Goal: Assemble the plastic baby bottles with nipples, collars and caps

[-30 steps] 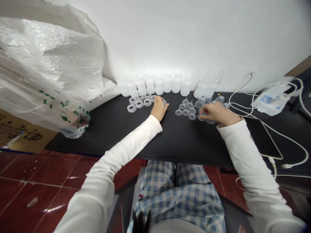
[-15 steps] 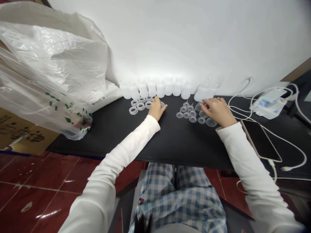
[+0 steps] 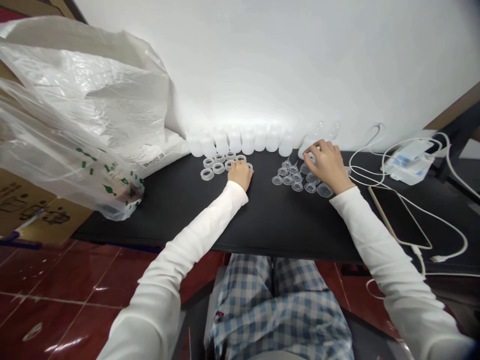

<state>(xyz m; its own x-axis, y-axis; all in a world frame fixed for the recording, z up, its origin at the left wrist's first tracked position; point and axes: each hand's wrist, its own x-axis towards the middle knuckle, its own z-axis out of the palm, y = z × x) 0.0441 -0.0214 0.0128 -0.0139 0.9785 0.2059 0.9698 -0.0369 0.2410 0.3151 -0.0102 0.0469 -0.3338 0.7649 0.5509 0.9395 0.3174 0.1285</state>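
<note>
My left hand [image 3: 240,174] rests on the table with its fingers curled down at the right edge of a group of clear screw rings [image 3: 207,174]. What lies under those fingers is hidden. Beyond the rings stands a row of frosted white bottles [image 3: 247,141]. My right hand [image 3: 329,166] is raised above several clear silicone nipples [image 3: 297,186], its thumb and fingers bent around a clear round plastic piece [image 3: 311,157]. Behind this hand, clear domed tops [image 3: 333,130] show on bottles at the row's right end. Clear round covers [image 3: 324,190] lie beneath my right hand.
A large white plastic bag [image 3: 123,95] and a clear bag with green print [image 3: 108,185] stand at the left, by a cardboard box [image 3: 56,220]. On the right lie a phone [image 3: 400,217], white cables [image 3: 446,215] and a white power block [image 3: 408,160]. A white wall [image 3: 262,60] stands behind.
My left hand's fingers have curled in and its thumb no longer sticks out. My right hand has risen slightly from the clear pieces towards the bottles.
</note>
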